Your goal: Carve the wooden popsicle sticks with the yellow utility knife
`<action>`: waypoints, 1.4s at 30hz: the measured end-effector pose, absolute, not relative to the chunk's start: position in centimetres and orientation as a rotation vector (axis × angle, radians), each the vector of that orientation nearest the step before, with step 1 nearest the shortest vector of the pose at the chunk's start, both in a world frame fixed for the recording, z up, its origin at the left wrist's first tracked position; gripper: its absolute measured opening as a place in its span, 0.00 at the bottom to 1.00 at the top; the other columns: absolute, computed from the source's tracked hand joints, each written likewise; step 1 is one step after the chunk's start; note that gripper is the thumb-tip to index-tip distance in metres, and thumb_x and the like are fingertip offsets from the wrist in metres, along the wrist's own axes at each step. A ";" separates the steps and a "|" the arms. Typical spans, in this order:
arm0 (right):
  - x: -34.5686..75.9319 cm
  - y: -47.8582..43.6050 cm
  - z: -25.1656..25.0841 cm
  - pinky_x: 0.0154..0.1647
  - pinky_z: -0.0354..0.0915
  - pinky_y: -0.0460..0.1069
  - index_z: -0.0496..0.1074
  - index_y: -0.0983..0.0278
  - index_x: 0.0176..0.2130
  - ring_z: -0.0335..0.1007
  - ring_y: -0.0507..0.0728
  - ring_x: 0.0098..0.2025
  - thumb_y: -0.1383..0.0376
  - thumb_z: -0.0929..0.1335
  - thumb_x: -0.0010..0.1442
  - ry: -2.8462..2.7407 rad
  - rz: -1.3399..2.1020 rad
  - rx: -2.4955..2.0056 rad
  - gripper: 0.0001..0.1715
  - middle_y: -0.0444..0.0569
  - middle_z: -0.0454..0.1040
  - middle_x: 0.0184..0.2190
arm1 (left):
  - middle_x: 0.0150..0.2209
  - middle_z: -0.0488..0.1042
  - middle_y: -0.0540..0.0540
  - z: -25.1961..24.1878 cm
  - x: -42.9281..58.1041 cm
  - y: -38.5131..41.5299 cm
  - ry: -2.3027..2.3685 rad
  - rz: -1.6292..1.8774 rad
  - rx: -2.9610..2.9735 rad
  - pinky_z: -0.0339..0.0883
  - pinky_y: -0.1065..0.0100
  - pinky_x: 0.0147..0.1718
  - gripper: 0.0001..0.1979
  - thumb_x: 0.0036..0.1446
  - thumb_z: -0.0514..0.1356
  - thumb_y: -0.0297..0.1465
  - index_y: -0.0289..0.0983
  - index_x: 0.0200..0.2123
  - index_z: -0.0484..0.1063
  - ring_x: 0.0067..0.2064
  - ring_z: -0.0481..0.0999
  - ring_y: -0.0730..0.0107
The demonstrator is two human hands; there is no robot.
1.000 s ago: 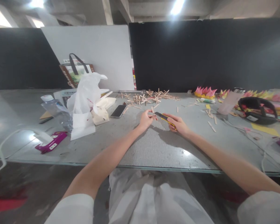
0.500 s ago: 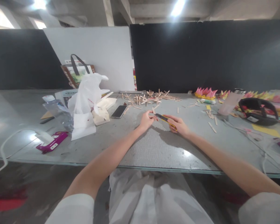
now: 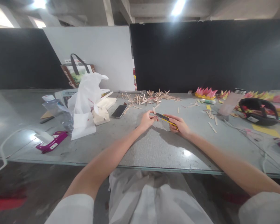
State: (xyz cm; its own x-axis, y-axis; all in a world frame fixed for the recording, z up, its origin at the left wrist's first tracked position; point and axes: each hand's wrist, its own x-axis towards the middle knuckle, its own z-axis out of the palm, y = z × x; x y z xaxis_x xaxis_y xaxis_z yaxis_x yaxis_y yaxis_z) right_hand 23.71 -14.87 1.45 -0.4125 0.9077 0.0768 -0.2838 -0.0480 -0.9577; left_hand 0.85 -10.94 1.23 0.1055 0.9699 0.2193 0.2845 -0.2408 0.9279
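Observation:
My right hand (image 3: 180, 126) is closed round a yellow and black utility knife (image 3: 166, 119), its front end pointing left at my left hand. Between the fingertips of my left hand (image 3: 147, 119) is a small wooden stick piece (image 3: 154, 110), pinched and standing up at a slant. The knife's tip meets or nearly touches the lower part of this piece; the fingers partly hide the contact. Beyond both hands lies a heap of wooden sticks (image 3: 143, 99), many of them joined in crosses.
To the left are a smartphone (image 3: 119, 111), a white plastic bag (image 3: 85, 96), a clear bottle (image 3: 58, 110) and a purple power strip (image 3: 52, 142). On the right stand a pink tumbler (image 3: 231, 102), a black headband-like object (image 3: 259, 111), pink paper flowers (image 3: 205, 93), loose sticks (image 3: 212, 127) and cables.
Both hands stay almost in place. The knife and my right hand have shifted very slightly to the right, and the stick piece is still in my left fingers.

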 end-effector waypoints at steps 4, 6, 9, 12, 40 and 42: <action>23.7 -15.1 1.9 0.20 0.40 0.46 0.71 0.66 0.63 0.41 0.47 0.17 0.57 0.73 0.64 -1.206 1.726 -0.736 0.32 0.32 0.54 0.18 | 0.31 0.84 0.48 1.6 0.8 -11.1 1.312 1.145 1.723 0.67 0.69 0.32 0.13 0.61 0.65 0.30 0.37 0.49 0.72 0.25 0.75 0.69; 23.8 -15.1 2.4 0.21 0.42 0.46 0.72 0.65 0.61 0.37 0.48 0.17 0.57 0.72 0.66 -1.151 1.768 -0.710 0.28 0.31 0.51 0.18 | 0.30 0.84 0.48 1.7 0.9 -11.3 1.354 1.118 1.783 0.69 0.69 0.35 0.14 0.60 0.66 0.27 0.38 0.49 0.72 0.29 0.80 0.66; 24.2 -15.0 3.1 0.21 0.45 0.47 0.73 0.62 0.54 0.34 0.49 0.18 0.57 0.69 0.68 -1.107 1.741 -0.655 0.18 0.32 0.47 0.19 | 0.28 0.84 0.50 1.7 1.3 -11.7 1.376 1.063 1.847 0.71 0.69 0.37 0.16 0.58 0.66 0.24 0.39 0.50 0.73 0.31 0.83 0.65; 24.5 -14.7 3.3 0.22 0.49 0.48 0.70 0.59 0.41 0.39 0.49 0.18 0.53 0.70 0.67 -1.132 1.615 -0.660 0.13 0.33 0.48 0.20 | 0.28 0.84 0.50 1.6 1.7 -12.0 1.350 1.067 1.866 0.70 0.69 0.36 0.17 0.58 0.66 0.24 0.39 0.51 0.74 0.30 0.83 0.64; 22.9 -15.2 2.1 0.33 0.64 0.50 0.79 0.63 0.35 0.67 0.56 0.31 0.43 0.75 0.57 -1.590 0.707 -1.055 0.26 0.47 0.73 0.27 | 0.31 0.84 0.47 3.2 4.2 -16.0 1.109 0.984 1.771 0.59 0.72 0.25 0.08 0.62 0.68 0.36 0.38 0.39 0.74 0.22 0.70 0.75; 22.9 -15.2 2.2 0.31 0.62 0.50 0.78 0.63 0.35 0.65 0.55 0.31 0.41 0.75 0.57 -1.591 0.731 -1.063 0.27 0.47 0.71 0.27 | 0.31 0.84 0.47 3.2 4.2 -16.0 1.122 0.987 1.772 0.60 0.72 0.26 0.08 0.61 0.68 0.35 0.38 0.39 0.74 0.23 0.72 0.74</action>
